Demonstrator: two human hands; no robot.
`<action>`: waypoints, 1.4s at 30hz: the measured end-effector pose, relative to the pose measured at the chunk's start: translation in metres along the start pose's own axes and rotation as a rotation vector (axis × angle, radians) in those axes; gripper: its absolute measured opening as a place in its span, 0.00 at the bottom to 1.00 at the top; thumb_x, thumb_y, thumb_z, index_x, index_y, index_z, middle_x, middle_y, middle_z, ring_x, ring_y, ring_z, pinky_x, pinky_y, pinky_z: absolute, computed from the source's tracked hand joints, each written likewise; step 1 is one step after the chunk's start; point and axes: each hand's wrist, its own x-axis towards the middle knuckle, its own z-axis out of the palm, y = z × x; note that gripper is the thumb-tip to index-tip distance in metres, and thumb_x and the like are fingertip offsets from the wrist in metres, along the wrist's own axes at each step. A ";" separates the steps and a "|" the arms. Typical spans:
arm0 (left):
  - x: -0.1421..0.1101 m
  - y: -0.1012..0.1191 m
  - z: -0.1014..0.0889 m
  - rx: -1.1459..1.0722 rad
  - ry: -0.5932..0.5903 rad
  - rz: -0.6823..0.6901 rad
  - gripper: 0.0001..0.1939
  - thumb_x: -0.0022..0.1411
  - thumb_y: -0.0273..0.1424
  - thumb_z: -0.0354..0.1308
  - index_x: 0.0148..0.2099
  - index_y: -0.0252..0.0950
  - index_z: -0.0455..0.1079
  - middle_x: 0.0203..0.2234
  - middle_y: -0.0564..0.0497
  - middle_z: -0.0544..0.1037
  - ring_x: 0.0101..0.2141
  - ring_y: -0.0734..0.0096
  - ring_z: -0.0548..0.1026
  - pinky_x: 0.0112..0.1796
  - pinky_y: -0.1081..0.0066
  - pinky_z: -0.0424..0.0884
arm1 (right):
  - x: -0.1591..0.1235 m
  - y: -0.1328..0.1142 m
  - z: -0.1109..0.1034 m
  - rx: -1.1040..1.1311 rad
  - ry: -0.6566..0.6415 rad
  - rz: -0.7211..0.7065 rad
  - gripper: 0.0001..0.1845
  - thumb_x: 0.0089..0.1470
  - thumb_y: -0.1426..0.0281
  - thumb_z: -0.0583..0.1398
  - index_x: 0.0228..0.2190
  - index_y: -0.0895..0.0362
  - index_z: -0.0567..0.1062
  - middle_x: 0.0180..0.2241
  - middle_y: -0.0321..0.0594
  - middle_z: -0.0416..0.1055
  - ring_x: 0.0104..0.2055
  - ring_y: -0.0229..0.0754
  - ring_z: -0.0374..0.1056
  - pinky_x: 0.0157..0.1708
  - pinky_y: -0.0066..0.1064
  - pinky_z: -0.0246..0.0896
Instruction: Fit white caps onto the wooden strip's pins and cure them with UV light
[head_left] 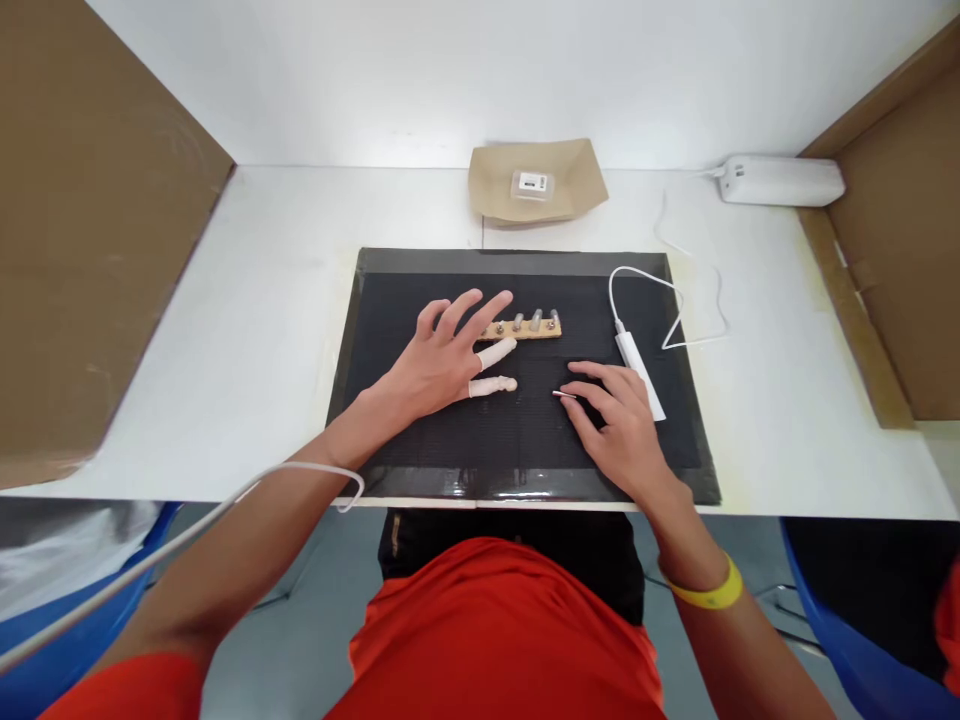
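My left hand (447, 362), with pale finger cots on its thumb and index finger, is open above the black mat (450, 440). Its spread fingers cover the left end of a narrow wooden strip (529, 331). Along that strip stand several small metal studs, some with clear grey caps (535, 320) that lean to one side. To the right, my right hand (619, 420) pinches a short thin stick (562, 394) between thumb and fingertips. The stick points left, toward the left hand's cot-covered fingers, and is apart from them. What kind of stick it is I cannot make out.
A cardboard tray (491, 200) with a small labelled clear box (533, 185) sits behind the mat. A slim white device (640, 375) with a cable lies beside my right hand. A white power block (784, 181) is at back right; cardboard panels (105, 230) flank the table.
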 end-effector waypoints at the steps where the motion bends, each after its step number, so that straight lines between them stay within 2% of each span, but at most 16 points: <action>1: 0.001 0.000 0.004 0.033 0.027 0.018 0.23 0.72 0.53 0.57 0.57 0.44 0.78 0.74 0.43 0.60 0.68 0.41 0.61 0.65 0.50 0.46 | 0.000 0.000 0.000 0.001 -0.005 0.000 0.05 0.65 0.74 0.64 0.42 0.54 0.79 0.51 0.47 0.80 0.51 0.53 0.74 0.54 0.50 0.69; 4: 0.003 -0.001 0.009 0.093 0.050 0.039 0.23 0.72 0.52 0.57 0.56 0.42 0.79 0.74 0.42 0.60 0.68 0.40 0.62 0.66 0.50 0.46 | -0.001 -0.001 -0.001 0.007 -0.013 0.008 0.05 0.65 0.74 0.64 0.42 0.53 0.79 0.50 0.46 0.81 0.50 0.52 0.74 0.53 0.49 0.69; 8: 0.006 -0.001 0.007 0.098 0.034 0.044 0.23 0.71 0.52 0.59 0.56 0.41 0.79 0.74 0.43 0.59 0.69 0.40 0.61 0.66 0.50 0.48 | -0.001 -0.001 -0.001 0.027 -0.017 0.022 0.05 0.65 0.74 0.64 0.42 0.53 0.79 0.49 0.45 0.81 0.50 0.51 0.74 0.53 0.48 0.69; 12: 0.007 0.002 0.005 0.218 0.046 0.087 0.23 0.72 0.52 0.58 0.56 0.43 0.77 0.72 0.41 0.63 0.67 0.41 0.64 0.63 0.49 0.52 | -0.001 -0.001 0.000 0.037 -0.015 0.028 0.04 0.65 0.74 0.64 0.41 0.54 0.79 0.49 0.46 0.81 0.50 0.51 0.74 0.53 0.48 0.69; 15: 0.006 0.004 0.006 0.251 0.067 0.104 0.21 0.72 0.51 0.58 0.52 0.41 0.79 0.71 0.40 0.65 0.65 0.42 0.65 0.62 0.49 0.54 | -0.002 0.000 0.000 0.047 -0.012 0.032 0.04 0.65 0.73 0.64 0.41 0.54 0.79 0.49 0.46 0.81 0.50 0.51 0.74 0.53 0.48 0.69; 21: 0.002 0.003 0.008 0.194 0.121 0.056 0.09 0.71 0.39 0.64 0.43 0.41 0.82 0.69 0.47 0.69 0.64 0.47 0.65 0.63 0.51 0.50 | -0.002 0.001 0.000 0.059 -0.009 0.021 0.04 0.65 0.73 0.64 0.41 0.53 0.79 0.49 0.45 0.82 0.49 0.51 0.74 0.52 0.48 0.69; 26: 0.004 0.001 0.004 0.192 0.164 0.038 0.16 0.70 0.46 0.63 0.38 0.41 0.82 0.64 0.47 0.74 0.63 0.46 0.66 0.58 0.51 0.53 | -0.003 0.001 0.000 0.085 0.002 0.021 0.04 0.65 0.73 0.64 0.42 0.53 0.79 0.48 0.45 0.82 0.49 0.51 0.74 0.52 0.49 0.69; 35: -0.020 0.015 -0.007 -0.040 0.234 -0.258 0.22 0.63 0.50 0.70 0.28 0.39 0.76 0.53 0.47 0.82 0.59 0.48 0.71 0.55 0.48 0.57 | -0.003 0.002 -0.003 0.127 -0.012 0.022 0.05 0.65 0.74 0.64 0.42 0.53 0.78 0.48 0.46 0.82 0.49 0.51 0.74 0.51 0.48 0.70; 39: -0.022 0.026 -0.006 -0.040 0.189 -0.448 0.18 0.59 0.49 0.73 0.37 0.40 0.79 0.55 0.45 0.81 0.60 0.45 0.71 0.55 0.48 0.59 | -0.004 0.002 -0.004 0.141 -0.035 0.020 0.06 0.65 0.74 0.65 0.43 0.54 0.78 0.48 0.46 0.82 0.49 0.51 0.74 0.52 0.48 0.69; 42: -0.018 0.033 -0.003 -0.016 0.136 -0.533 0.21 0.59 0.50 0.73 0.46 0.40 0.80 0.56 0.42 0.80 0.60 0.43 0.70 0.55 0.46 0.59 | -0.004 0.002 -0.005 0.141 -0.044 0.024 0.06 0.65 0.74 0.65 0.43 0.53 0.78 0.48 0.46 0.82 0.49 0.51 0.74 0.52 0.48 0.69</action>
